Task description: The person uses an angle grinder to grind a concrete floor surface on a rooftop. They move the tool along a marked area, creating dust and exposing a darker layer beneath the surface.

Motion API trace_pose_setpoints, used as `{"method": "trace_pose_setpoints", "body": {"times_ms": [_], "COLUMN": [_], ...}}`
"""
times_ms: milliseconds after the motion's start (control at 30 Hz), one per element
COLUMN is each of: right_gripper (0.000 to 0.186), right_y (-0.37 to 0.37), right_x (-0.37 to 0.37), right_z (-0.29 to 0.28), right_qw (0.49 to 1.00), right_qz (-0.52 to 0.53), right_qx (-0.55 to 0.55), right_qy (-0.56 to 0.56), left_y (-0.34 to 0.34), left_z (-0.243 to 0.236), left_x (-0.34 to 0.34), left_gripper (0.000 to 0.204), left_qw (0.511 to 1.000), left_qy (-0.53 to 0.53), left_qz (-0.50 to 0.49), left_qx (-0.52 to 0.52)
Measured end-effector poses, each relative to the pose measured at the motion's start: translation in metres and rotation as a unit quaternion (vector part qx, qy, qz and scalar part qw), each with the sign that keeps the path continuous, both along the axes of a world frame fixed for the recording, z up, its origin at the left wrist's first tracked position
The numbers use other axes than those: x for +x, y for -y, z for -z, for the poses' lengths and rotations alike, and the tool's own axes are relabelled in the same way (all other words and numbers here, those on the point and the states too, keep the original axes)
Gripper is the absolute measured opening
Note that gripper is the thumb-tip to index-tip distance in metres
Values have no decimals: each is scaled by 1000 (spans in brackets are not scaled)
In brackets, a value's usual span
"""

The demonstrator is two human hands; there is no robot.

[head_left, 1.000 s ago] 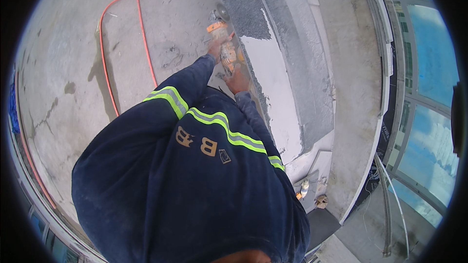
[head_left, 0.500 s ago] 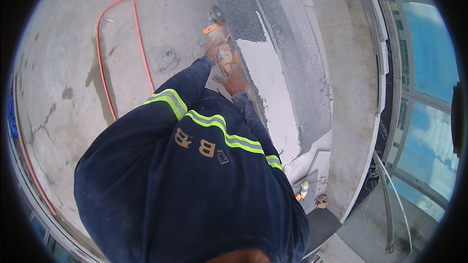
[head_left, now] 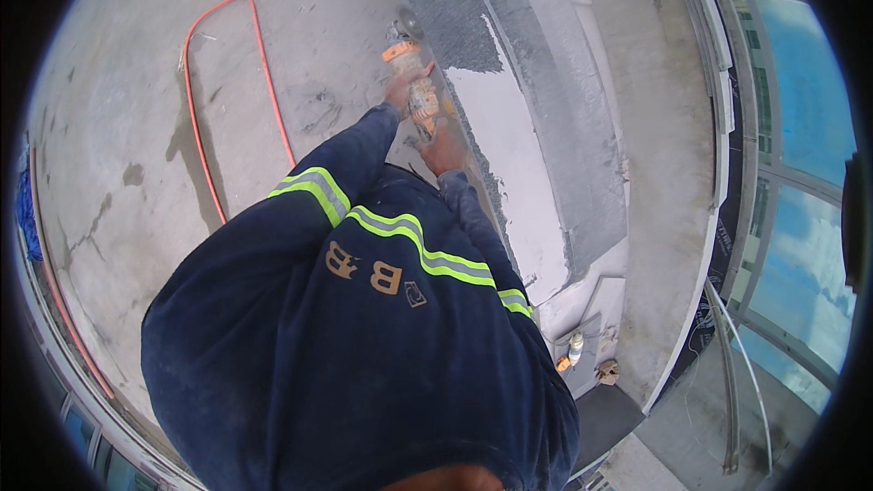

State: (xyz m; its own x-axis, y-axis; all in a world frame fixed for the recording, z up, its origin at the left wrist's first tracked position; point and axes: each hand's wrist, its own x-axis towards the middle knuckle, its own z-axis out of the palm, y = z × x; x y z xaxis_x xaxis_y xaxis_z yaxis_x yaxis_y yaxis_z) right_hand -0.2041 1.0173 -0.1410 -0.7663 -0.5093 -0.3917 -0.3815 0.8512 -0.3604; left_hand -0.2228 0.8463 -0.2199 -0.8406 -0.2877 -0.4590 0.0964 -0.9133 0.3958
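The view has shifted slightly since a moment ago; left hand (head_left: 401, 89) and right hand (head_left: 443, 149) both clamp the angle grinder (head_left: 423, 100), left of the grey-and-white slab (head_left: 450, 27). Tan lettering marks the navy jacket (head_left: 364, 373).

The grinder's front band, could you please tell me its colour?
The front band is orange, in the head view.

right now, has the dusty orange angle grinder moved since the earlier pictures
No, no clear shift either way: the angle grinder stays just left of the flat white patch's upper-left corner.
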Motion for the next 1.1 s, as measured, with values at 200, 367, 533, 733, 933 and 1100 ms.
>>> {"method": "trace_pose_setpoints", "body": {"times_ms": [200,367,533,733,933,1100], "right_gripper": [73,78,76,75,73,70], "right_y": [-3,-5,-5,-1,-1,-4], "right_x": [4,3,0,-3,-2,4], "right_z": [-5,-3,2,5,4,2], "right_qw": [1000,1000,1000,1000,999,1000], "right_qz": [1,-2,-4,0,4,5], "right_qx": [-4,7,-21,-25,-25,-15], "right_qy": [-2,0,-18,-17,-20,-12], "left_y": [-5,-6,-3,2,1,-4], "left_z": [-7,-5,-4,-2,2,-1], "left_x": [4,3,-1,-6,-8,1], "left_gripper": [30,30,31,33,33,30], "left_qw": [998,997,998,1000,999,1000], "left_qy": [46,68,56,12,-5,13], "left_qz": [-3,-7,-13,-4,-2,-2], "left_qx": [-31,-37,-29,11,33,-21]}}
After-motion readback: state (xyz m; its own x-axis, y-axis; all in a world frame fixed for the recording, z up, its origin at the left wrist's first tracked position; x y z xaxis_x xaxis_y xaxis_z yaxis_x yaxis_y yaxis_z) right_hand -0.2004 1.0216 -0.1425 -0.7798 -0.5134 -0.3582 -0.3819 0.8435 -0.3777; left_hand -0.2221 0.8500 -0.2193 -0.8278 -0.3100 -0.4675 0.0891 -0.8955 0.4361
